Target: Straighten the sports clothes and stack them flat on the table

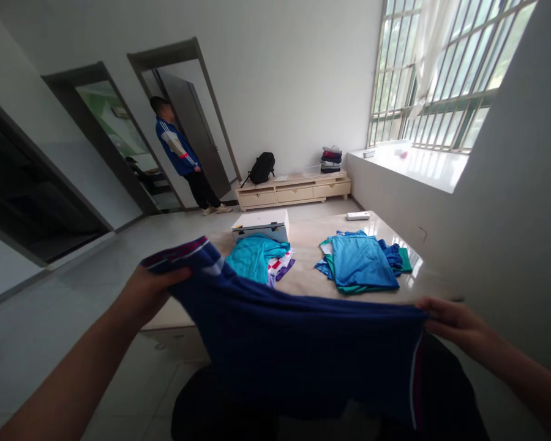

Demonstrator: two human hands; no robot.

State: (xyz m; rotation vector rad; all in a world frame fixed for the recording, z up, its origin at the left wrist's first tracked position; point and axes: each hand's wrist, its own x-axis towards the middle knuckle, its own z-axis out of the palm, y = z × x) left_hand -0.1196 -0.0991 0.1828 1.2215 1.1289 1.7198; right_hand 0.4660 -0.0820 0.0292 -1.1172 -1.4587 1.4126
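Observation:
A dark blue garment [312, 349] with white and red trim is stretched between my two hands, above my lap. Whether it is a shirt or shorts I cannot tell. My left hand [153, 294] is closed on its left end, thumb on top, near the striped edge. At the far right end, my right hand [454, 320] pinches the upper corner. Beyond it on the low table [305, 278] lies a loose heap with a turquoise garment [254, 254] on top. To the right is a flatter stack topped by a folded blue garment [362, 260].
A white box [261, 223] stands behind the turquoise heap, and a small white object [358, 215] lies at the table's far edge. A low cabinet [294, 193] carries a black backpack [261, 168] and folded clothes [331, 159]. A person [179, 153] stands by the doorway.

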